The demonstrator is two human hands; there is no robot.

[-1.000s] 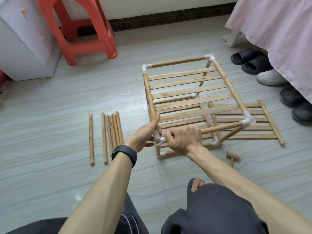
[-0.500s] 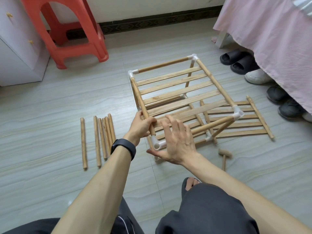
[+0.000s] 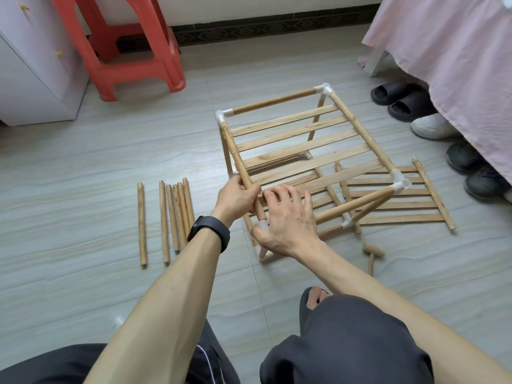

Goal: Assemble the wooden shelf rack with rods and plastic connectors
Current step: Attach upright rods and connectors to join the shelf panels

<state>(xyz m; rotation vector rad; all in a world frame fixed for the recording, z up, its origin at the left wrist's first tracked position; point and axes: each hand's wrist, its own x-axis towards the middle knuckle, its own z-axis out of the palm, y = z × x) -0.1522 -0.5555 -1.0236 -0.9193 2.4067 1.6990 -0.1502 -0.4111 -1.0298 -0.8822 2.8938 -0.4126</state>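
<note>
Nearest the camera, above dark-trousered knees, two bare forearms reach forward, the left one wearing a black wristband (image 3: 209, 232). The left hand (image 3: 238, 196) grips the round wooden side rod (image 3: 235, 153) of the half-built wooden rack (image 3: 291, 134), a little above the near-left white plastic corner connector (image 3: 261, 224).

A second ago the right hand (image 3: 288, 225) was closed round the front rod (image 3: 354, 203) beside that connector. It has since let go and now lies open, fingers spread, with its palm over the corner. This looks like the joint being pushed home by hand (whether the rod is fully seated is hidden under the palm).

The rack stands on the grey tiled floor (image 3: 83, 162) with four top corners joined, so this tier looks nearly closed.

Six loose wooden rods (image 3: 171, 217) lie just to its left. A small wooden mallet (image 3: 372, 252) lies to its right, and beyond that a flat slatted wooden panel (image 3: 401, 206). These unused parts suggest another tier is still to be built.

Farther off are a red plastic stool (image 3: 133, 51), dark slippers (image 3: 399, 98) and a pink cloth (image 3: 457, 65).
</note>
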